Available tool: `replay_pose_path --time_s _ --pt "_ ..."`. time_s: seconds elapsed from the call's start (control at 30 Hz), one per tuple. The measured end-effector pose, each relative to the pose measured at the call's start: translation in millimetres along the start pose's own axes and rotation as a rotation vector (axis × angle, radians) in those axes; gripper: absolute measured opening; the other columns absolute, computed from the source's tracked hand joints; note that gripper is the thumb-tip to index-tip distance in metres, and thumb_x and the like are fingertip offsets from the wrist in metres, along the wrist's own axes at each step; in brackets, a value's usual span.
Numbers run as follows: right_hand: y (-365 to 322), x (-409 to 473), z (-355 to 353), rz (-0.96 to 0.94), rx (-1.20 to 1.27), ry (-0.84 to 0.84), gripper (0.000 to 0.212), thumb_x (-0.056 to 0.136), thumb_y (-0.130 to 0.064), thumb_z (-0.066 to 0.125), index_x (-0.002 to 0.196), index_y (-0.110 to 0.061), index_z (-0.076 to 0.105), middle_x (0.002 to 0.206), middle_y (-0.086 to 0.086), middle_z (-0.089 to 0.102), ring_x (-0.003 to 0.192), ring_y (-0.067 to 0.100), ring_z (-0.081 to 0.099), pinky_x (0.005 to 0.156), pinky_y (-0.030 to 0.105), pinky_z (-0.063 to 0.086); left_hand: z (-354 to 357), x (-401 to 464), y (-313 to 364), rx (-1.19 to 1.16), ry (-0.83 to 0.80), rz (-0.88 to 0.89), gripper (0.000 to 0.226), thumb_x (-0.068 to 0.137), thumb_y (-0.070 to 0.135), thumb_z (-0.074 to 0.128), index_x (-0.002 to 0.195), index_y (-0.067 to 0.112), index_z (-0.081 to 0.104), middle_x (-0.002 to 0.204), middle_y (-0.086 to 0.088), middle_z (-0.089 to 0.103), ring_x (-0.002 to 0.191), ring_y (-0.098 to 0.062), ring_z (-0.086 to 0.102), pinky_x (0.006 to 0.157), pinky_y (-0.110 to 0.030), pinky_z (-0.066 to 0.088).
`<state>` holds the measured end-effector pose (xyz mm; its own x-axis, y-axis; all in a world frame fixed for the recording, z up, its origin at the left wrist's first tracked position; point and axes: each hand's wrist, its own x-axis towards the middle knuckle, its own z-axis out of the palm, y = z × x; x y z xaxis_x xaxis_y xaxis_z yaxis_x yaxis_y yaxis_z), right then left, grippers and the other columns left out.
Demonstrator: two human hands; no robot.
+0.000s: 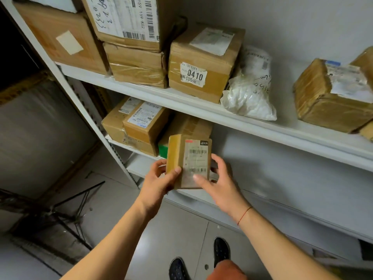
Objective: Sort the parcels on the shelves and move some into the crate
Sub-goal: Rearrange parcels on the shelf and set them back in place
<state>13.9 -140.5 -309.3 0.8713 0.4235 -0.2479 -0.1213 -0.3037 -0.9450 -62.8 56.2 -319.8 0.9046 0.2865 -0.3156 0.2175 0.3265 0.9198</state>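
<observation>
Small cardboard parcel (188,161): tape-wrapped, barcode label facing the camera, held upright in the air in front of the lower shelf (141,147), below the upper shelf (262,123). Left hand (159,181): grips the parcel's left edge, thumb on the front, fingers curled behind. Right hand (219,181): holds the right side, thumb laid on the label, fingers wrapped round the back edge; red string bracelet (244,215) on the wrist. Upper shelf: carton marked 0410 (203,63), white plastic mailer bag (250,87) touching its right side, taped brown box (333,96) well apart at far right, stacked cartons (133,43) at left. Lower shelf: labelled box (145,122) resting on a wider carton (115,126). Floor: two dark shoes (221,251).
</observation>
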Motion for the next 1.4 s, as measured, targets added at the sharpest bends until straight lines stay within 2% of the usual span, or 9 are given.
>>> replay_pose_path --time_s 0.17,0.3,0.37,0.53,0.7,0.93,1.13,1.3,1.4 --pt "1.8 8.8 -8.7 0.189 0.595 -0.132 0.094 0.075 -0.043 0.094 0.154 -0.022 0.049 0.139 0.010 0.071 0.129 0.034 0.068 0.110 0.059 0.053 6.3 -5.6 6.7 0.163 -0.110 0.121 0.034 0.098 0.033 0.076 0.129 0.021 0.071 0.131 0.000 0.070 0.118 -0.019 0.066 0.100 -0.036 0.051" --pt "20.8 12.0 -27.3 0.373 1.108 -0.401 0.089 0.076 -0.034 0.095 0.152 -0.008 0.057 0.155 0.026 0.054 0.141 0.047 0.054 0.110 0.066 0.049 7.6 0.6 24.6 0.033 -0.143 -0.156 0.093 0.080 0.061 0.085 0.159 0.030 0.046 0.153 0.002 0.058 0.135 -0.023 0.060 0.119 -0.052 0.042" --pt "27.6 12.0 -25.4 0.413 1.223 -0.409 0.085 0.084 -0.031 0.089 0.156 -0.007 0.051 0.160 0.026 0.047 0.147 0.048 0.046 0.114 0.067 0.044 13.4 -2.5 25.7 -0.015 -0.268 -0.248 0.080 0.084 0.057 0.079 0.151 0.022 0.055 0.145 -0.010 0.066 0.133 -0.033 0.064 0.116 -0.057 0.047" --pt "29.2 16.0 -35.4 0.176 0.568 -0.095 0.075 0.090 -0.048 0.082 0.155 -0.043 0.046 0.150 0.006 0.063 0.136 0.031 0.062 0.107 0.060 0.054 31.6 -3.0 13.5 0.060 -0.073 -0.076 0.091 0.075 0.043 0.091 0.154 0.035 0.046 0.142 -0.005 0.063 0.125 -0.028 0.067 0.105 -0.053 0.059" --pt "20.6 0.3 -46.0 0.249 0.668 -0.171 0.120 0.050 -0.058 0.103 0.153 -0.030 0.049 0.141 0.012 0.069 0.130 0.039 0.066 0.099 0.060 0.058 36.1 -2.2 10.3 0.077 -0.154 0.043 0.039 0.098 0.027 0.072 0.136 0.024 0.071 0.130 -0.014 0.072 0.111 -0.024 0.070 0.103 -0.041 0.059" --pt "41.8 -1.4 -55.5 0.300 1.004 -0.196 0.071 0.102 -0.059 0.062 0.157 -0.017 0.051 0.160 0.019 0.051 0.148 0.043 0.048 0.127 0.064 0.027 47.5 -2.5 4.3 0.171 -0.248 -0.240 0.074 0.089 0.055 0.080 0.149 0.021 0.055 0.133 0.002 0.072 0.125 -0.027 0.069 0.113 -0.055 0.050" --pt "39.2 3.8 -67.0 0.233 0.622 0.069 0.036 0.100 -0.045 0.067 0.133 -0.031 0.073 0.134 0.012 0.073 0.121 0.034 0.069 0.098 0.052 0.057 52.2 -3.7 -14.1 0.091 -0.220 -0.227 0.047 0.096 0.038 0.074 0.138 0.018 0.067 0.126 -0.006 0.078 0.120 -0.029 0.073 0.112 -0.055 0.052" --pt "51.1 -15.2 -80.7 0.326 0.448 -0.123 0.079 0.086 -0.030 0.085 0.149 -0.054 0.045 0.138 -0.002 0.073 0.130 0.030 0.066 0.108 0.060 0.053 71.4 5.9 -26.6 0.151 -0.168 -0.217 0.048 0.096 0.037 0.076 0.139 0.022 0.062 0.118 0.001 0.081 0.107 -0.021 0.078 0.103 -0.049 0.056" --pt "64.6 -25.2 -103.3 0.319 0.564 0.025 0.065 0.090 -0.024 0.079 0.148 -0.036 0.054 0.134 0.005 0.075 0.127 0.034 0.068 0.109 0.064 0.051 85.7 13.1 -34.4 0.142 -0.245 -0.269 0.038 0.100 0.029 0.072 0.136 0.025 0.064 0.122 -0.002 0.080 0.114 -0.024 0.076 0.104 -0.046 0.055"
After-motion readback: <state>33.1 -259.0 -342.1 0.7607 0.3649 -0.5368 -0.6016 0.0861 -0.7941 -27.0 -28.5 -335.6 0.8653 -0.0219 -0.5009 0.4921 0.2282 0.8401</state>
